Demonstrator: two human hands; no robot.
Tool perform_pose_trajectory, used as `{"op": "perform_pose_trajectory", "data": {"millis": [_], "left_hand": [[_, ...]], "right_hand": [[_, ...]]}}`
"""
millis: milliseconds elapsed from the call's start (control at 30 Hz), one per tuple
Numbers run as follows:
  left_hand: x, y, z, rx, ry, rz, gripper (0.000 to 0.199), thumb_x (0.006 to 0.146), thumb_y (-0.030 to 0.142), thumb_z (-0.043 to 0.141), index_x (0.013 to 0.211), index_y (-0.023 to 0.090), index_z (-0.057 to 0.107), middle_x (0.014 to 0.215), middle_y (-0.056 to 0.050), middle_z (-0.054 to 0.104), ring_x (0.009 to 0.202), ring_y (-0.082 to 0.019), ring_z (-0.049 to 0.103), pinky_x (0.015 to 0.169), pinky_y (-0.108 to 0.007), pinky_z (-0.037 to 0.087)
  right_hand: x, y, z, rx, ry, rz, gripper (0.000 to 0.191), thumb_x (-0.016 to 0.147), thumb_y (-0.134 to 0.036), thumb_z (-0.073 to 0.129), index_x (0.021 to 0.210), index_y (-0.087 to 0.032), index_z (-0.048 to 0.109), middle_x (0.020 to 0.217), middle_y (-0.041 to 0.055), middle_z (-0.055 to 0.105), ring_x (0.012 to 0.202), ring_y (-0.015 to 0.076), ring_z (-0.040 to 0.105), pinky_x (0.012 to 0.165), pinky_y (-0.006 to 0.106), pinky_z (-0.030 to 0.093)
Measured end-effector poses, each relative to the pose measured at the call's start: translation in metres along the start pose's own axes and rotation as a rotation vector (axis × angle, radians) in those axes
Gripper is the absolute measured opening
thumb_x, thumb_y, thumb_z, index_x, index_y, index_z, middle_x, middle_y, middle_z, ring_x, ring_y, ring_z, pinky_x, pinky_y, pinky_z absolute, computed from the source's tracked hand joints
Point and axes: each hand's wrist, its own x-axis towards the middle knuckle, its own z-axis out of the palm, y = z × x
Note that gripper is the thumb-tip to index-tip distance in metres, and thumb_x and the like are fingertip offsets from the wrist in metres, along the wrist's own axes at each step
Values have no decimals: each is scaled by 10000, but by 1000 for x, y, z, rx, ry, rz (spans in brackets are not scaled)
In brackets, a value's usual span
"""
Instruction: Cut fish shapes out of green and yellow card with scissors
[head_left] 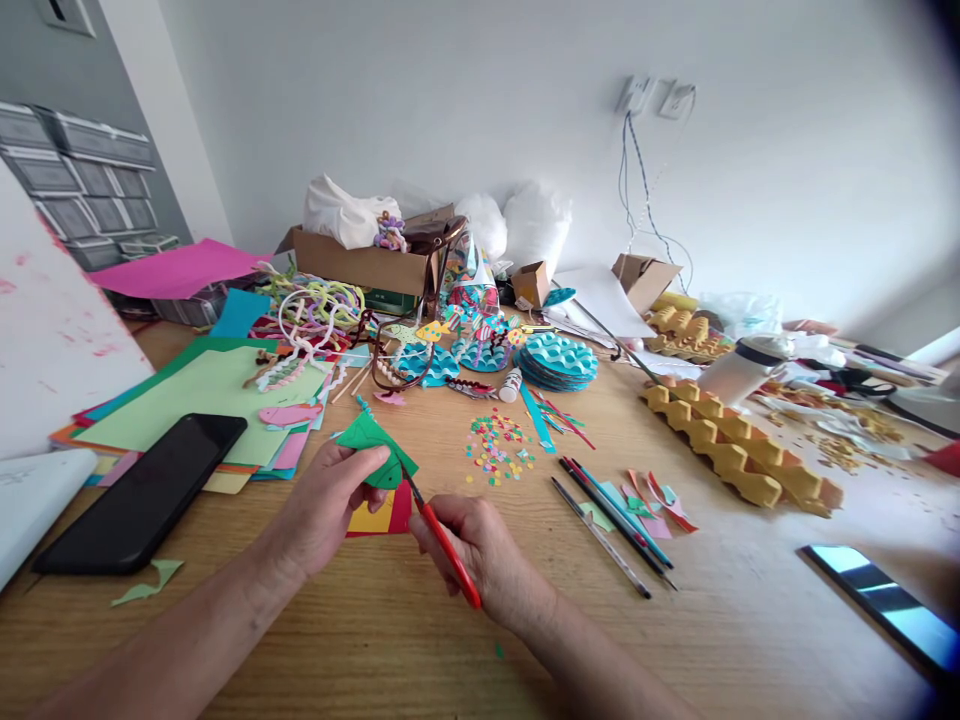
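Note:
My left hand (pixel 330 500) pinches a piece of green paper (pixel 367 430) that has a dark drawn outline on it. In my right hand (pixel 480 550) is a pair of scissors (pixel 444 545) with red handles, its fingers wrapped round them. The scissor blades meet the right edge of the green paper; how far they cut in is hard to make out. Below both hands, red and yellow paper (pixel 380 512) lies on the wooden table (pixel 315 650). A small green paper scrap (pixel 150 583) rests near my left forearm.
A black phone (pixel 150 495) and stacked coloured sheets (pixel 187 390) lie to the left. Paper confetti (pixel 499 445), pencils (pixel 615 515) and paper strips (pixel 660 500) are to the right. Farther out are yellow egg cartons (pixel 735 445), stacked blue wavy discs (pixel 559 362) and another phone (pixel 885 605).

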Motion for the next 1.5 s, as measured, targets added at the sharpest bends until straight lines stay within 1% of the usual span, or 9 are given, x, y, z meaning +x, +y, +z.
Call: {"op": "perform_pose_trajectory", "data": {"millis": [100, 200, 467, 667, 867, 1000, 1100, 1300, 1500], "left_hand": [[-1, 1, 1, 10, -32, -6, 247, 680, 267, 613, 476, 178, 508, 399, 57, 483, 391, -76, 412, 376, -193, 313], [-2, 2, 2, 19, -41, -12, 253, 690, 273, 598, 478, 179, 495, 388, 57, 471, 387, -73, 392, 371, -192, 300], [-3, 3, 3, 22, -46, -8, 270, 682, 280, 602, 460, 176, 488, 380, 50, 476, 385, -72, 385, 369, -193, 302], [-3, 2, 3, -13, -55, -20, 262, 689, 278, 614, 478, 176, 498, 393, 53, 478, 389, -72, 397, 368, -187, 301], [-5, 2, 7, -52, -30, -40, 245, 682, 283, 639, 497, 168, 527, 409, 52, 492, 390, -69, 419, 367, -182, 305], [-7, -1, 9, -76, 13, -49, 195, 659, 281, 668, 537, 165, 569, 441, 53, 527, 390, -72, 450, 367, -183, 321], [-8, -4, 9, -93, 14, -51, 184, 659, 276, 676, 550, 164, 579, 466, 48, 554, 406, -76, 472, 377, -185, 341], [-8, -7, 7, -133, 10, -61, 187, 683, 254, 669, 552, 164, 571, 481, 47, 574, 417, -71, 480, 400, -182, 359], [-8, -9, 8, -134, -5, -59, 157, 688, 254, 677, 591, 167, 590, 520, 40, 604, 440, -77, 485, 415, -185, 368]], "right_hand": [[0, 0, 1, 76, -20, 37, 493, 844, -597, 402, 616, -163, 457, 471, -57, 339, 413, 57, 342, 398, 178, 255], [-1, 2, 1, 121, -38, 56, 487, 844, -598, 406, 631, -164, 459, 478, -57, 357, 409, 57, 364, 391, 172, 265], [0, 6, 1, 50, -15, -15, 468, 856, -553, 436, 601, -161, 454, 459, -63, 322, 427, 53, 314, 426, 191, 221], [1, 5, 1, 48, -10, -7, 486, 850, -573, 422, 594, -162, 451, 447, -61, 333, 406, 51, 322, 405, 189, 220], [-1, -2, 4, 248, -50, 94, 494, 799, -632, 447, 627, -169, 461, 446, -56, 404, 355, 53, 375, 339, 162, 265], [-1, -7, 5, 363, -58, 132, 517, 743, -669, 484, 624, -165, 472, 416, -63, 412, 323, 44, 354, 312, 155, 243], [0, -8, 6, 431, -60, 145, 539, 711, -693, 498, 622, -162, 482, 400, -67, 411, 316, 43, 351, 312, 155, 240], [1, -6, 8, 470, -64, 153, 573, 665, -730, 518, 617, -160, 487, 390, -68, 411, 313, 45, 351, 316, 164, 236], [0, -4, 8, 476, -78, 101, 575, 698, -729, 488, 639, -156, 486, 395, -65, 424, 321, 49, 365, 342, 170, 253]]}}
